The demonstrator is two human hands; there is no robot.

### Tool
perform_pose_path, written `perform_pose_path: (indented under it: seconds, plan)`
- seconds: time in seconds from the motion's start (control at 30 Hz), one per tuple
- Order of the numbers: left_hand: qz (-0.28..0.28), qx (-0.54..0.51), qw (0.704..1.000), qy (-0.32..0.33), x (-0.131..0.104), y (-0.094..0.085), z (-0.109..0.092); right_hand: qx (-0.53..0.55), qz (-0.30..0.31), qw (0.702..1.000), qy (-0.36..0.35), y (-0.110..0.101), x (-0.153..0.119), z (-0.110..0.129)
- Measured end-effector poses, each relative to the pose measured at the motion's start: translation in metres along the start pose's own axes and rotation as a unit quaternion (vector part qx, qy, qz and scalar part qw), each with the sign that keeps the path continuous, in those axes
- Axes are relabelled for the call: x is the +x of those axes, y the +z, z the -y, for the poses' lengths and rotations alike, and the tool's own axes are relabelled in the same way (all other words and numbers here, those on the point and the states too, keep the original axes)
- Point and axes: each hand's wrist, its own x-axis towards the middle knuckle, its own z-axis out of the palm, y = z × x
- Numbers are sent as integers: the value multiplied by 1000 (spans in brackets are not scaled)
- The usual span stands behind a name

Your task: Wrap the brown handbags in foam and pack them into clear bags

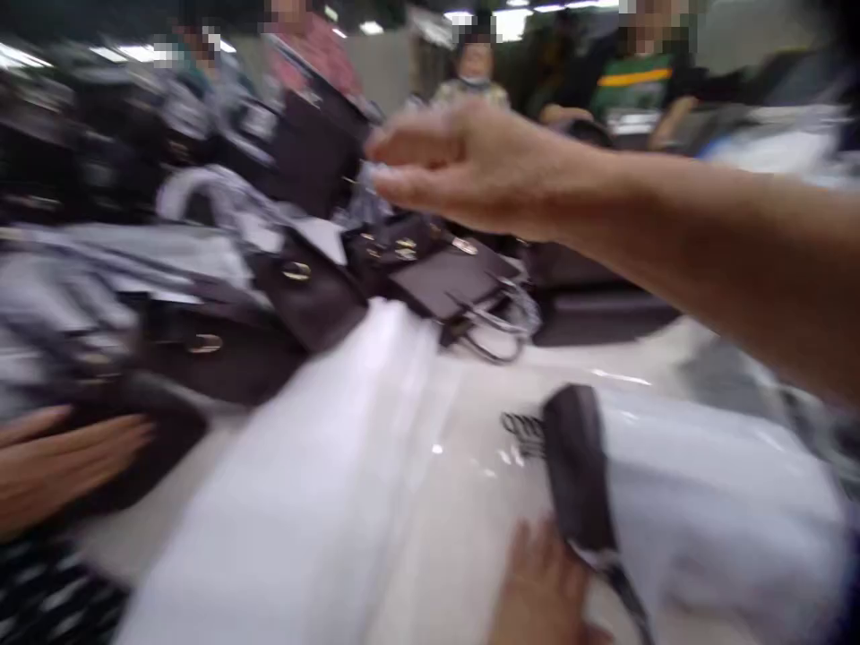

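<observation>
Dark bags (450,276) crowd beyond white sheeting (296,475); left hand (543,582) and right hand (463,166) open.

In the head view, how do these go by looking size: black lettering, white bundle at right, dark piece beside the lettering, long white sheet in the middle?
Largest to smallest, as they look:
Long white sheet
White bundle
Dark piece
Black lettering

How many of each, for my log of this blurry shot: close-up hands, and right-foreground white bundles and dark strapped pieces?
Hands: 3 (raised hand, lower hand, left-edge hand)
White bundle: 1
Dark strapped piece: 1
Total: 5
</observation>
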Motion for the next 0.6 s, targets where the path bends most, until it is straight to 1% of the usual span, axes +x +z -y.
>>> perform_pose_path:
  seconds: [0.03, 0.07, 0.1, 0.13, 0.17, 0.2, 0.23, 0.27, 0.3, 0.33, 0.4, 0.43, 0.47, 0.5, 0.53, 0.57, 0.6]
  plan:
    - [2, 69, 997, 27, 9, 30, -2, -23, -1, 1000, -3, -8, -17, -13]
    - [-25, 159, 985, 68, 14, 50, -3, -34, -11, 999, 26, -17, -40, -26]
    - [-70, 256, 957, 119, 18, 62, -2, -40, -28, 998, 40, -27, -68, -39]
    - [-121, 343, 916, 169, 22, 67, -1, -36, -53, 996, 57, -38, -102, -49]
    - [-167, 406, 873, 215, 24, 69, 2, -19, -83, 993, 78, -49, -139, -58]
    - [-200, 441, 838, 251, 26, 69, 6, 6, -120, 988, 95, -60, -179, -66]
    - [-226, 460, 811, 282, 27, 67, 9, 36, -164, 978, 122, -68, -219, -73]
    - [-247, 468, 792, 305, 27, 66, 12, 68, -205, 963, 163, -72, -260, -80]
    - [-265, 466, 782, 319, 27, 64, 15, 82, -259, 939, 211, -73, -300, -85]
    - [-278, 453, 783, 324, 27, 63, 16, 83, -301, 915, 256, -69, -338, -90]
    - [-312, 396, 801, 322, 27, 62, 16, 75, -351, 865, 351, -48, -408, -96]
    - [-335, 355, 813, 317, 28, 63, 14, 91, -363, 837, 399, -33, -438, -98]
    - [-351, 311, 828, 308, 30, 65, 10, 125, -349, 814, 447, -15, -464, -99]
    - [-356, 266, 846, 296, 32, 68, 6, 162, -333, 795, 480, 4, -484, -100]
    - [-349, 218, 867, 282, 35, 71, 0, 223, -330, 774, 492, 22, -497, -100]
    - [-325, 164, 891, 271, 38, 74, -7, 285, -321, 762, 485, 39, -505, -100]
    - [-286, 106, 915, 263, 41, 77, -14, 319, -312, 761, 470, 53, -507, -99]
